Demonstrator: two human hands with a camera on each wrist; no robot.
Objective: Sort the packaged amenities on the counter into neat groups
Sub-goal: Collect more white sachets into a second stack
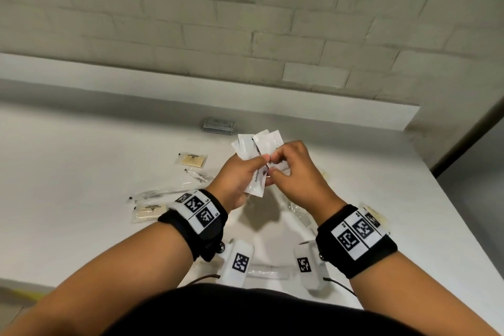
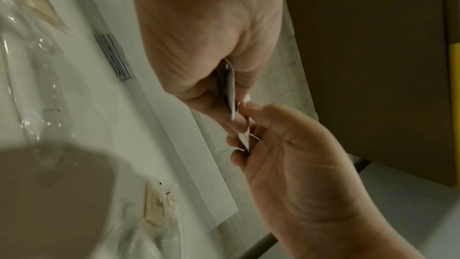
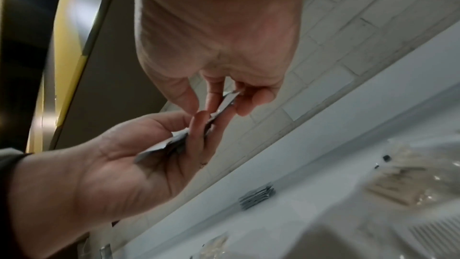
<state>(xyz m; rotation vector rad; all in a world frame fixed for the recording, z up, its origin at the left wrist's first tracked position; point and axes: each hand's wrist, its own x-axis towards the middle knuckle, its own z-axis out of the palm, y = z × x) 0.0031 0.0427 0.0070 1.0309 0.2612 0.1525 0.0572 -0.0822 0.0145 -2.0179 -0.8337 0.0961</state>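
Observation:
Above the middle of the white counter (image 1: pixel 81 161) both hands hold a fan of several white sachets (image 1: pixel 266 142), one printed "toothpaste". My left hand (image 1: pixel 257 165) grips the lower ends of the sachets (image 2: pixel 230 86) between thumb and fingers. My right hand (image 1: pixel 276 166) pinches the sachets (image 3: pixel 224 105) from the right with thumb and fingertips. A stack of grey packets (image 1: pixel 218 125) lies behind the hands near the back ledge. Tan packets (image 1: pixel 192 159) and clear-wrapped items (image 1: pixel 161 194) lie on the counter to the left.
Another tan packet (image 1: pixel 148 211) lies by my left wrist. At the right are a wrapped comb (image 1: pixel 300 213) and a tan packet (image 1: pixel 377 217). A clear wrapped item (image 1: pixel 270 271) lies near the front edge. A white brick wall (image 1: pixel 245 22) rises behind the ledge.

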